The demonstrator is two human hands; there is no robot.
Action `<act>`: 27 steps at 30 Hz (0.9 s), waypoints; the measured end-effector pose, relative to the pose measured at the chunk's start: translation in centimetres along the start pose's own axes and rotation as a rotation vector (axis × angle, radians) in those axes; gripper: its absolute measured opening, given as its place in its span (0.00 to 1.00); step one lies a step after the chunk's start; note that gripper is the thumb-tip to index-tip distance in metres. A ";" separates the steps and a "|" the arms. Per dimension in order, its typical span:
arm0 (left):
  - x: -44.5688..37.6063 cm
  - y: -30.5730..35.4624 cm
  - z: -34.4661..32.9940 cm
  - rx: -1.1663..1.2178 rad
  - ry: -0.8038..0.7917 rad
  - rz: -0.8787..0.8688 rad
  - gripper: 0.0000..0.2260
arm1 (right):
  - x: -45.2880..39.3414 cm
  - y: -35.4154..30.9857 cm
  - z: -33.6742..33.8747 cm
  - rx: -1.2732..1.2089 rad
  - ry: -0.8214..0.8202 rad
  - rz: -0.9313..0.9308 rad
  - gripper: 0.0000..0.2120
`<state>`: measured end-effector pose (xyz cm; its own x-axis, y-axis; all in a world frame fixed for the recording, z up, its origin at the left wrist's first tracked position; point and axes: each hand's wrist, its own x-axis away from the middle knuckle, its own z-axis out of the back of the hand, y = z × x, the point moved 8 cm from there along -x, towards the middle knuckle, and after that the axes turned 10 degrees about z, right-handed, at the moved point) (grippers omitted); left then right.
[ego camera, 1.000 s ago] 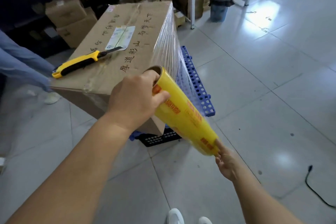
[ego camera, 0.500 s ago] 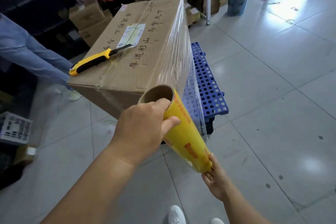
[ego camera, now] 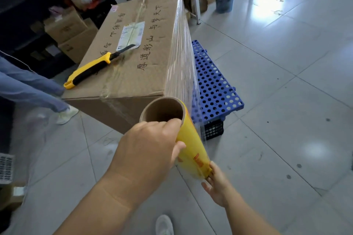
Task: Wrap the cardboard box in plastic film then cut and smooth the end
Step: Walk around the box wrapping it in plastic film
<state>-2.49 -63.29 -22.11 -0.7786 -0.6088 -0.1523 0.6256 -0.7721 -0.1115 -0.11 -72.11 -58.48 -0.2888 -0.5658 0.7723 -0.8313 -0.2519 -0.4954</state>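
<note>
A: From the head camera, what is changing around the cardboard box (ego camera: 133, 59)?

B: The person is stepping round toward the box's near corner, so the roll of plastic film (ego camera: 188, 143) is now sitting just in front of that corner instead of off to its right side. The stretched film (ego camera: 181, 66) is running from the box's far right edge down to the roll, steeper than a moment ago. I judge the wrap is about to turn onto the near face; cutting and smoothing are not yet due.

A: And the hands?

B: The left hand (ego camera: 150, 150) is curling its fingers over the roll's open upper end, thumb on the yellow wrapper. The right hand (ego camera: 217, 185) is cupping the lower end, fingers only loosely bent.

A: Where is the box sitting?

B: On a blue perforated pallet (ego camera: 214, 86), which is sticking out to the box's right. A yellow utility knife (ego camera: 89, 70) is lying on the box's top, toward its left edge.

A: Any writing?

B: Handwritten Chinese characters are running along the box top beside a shipping label (ego camera: 131, 34); the label's print is too small to read. Red marks on the roll are blurring out.
</note>
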 end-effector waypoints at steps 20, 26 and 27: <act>0.6 -9.4 -1.2 0.198 -0.078 -0.345 0.14 | -0.2 10.4 -8.8 -0.584 0.249 0.087 0.16; -0.2 -12.2 -1.2 0.207 0.002 -0.399 0.14 | 0.0 12.0 -10.2 -0.591 0.376 0.143 0.25; -0.1 -12.6 -1.3 0.212 0.012 -0.417 0.16 | -0.1 12.4 -10.8 -0.606 0.394 0.154 0.27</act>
<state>-10.21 -53.28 -21.94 -0.9599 -0.2373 -0.1491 0.2343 -0.9714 0.0374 -15.55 -66.75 -60.42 -0.4777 -0.2075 0.8537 -0.8511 0.3501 -0.3911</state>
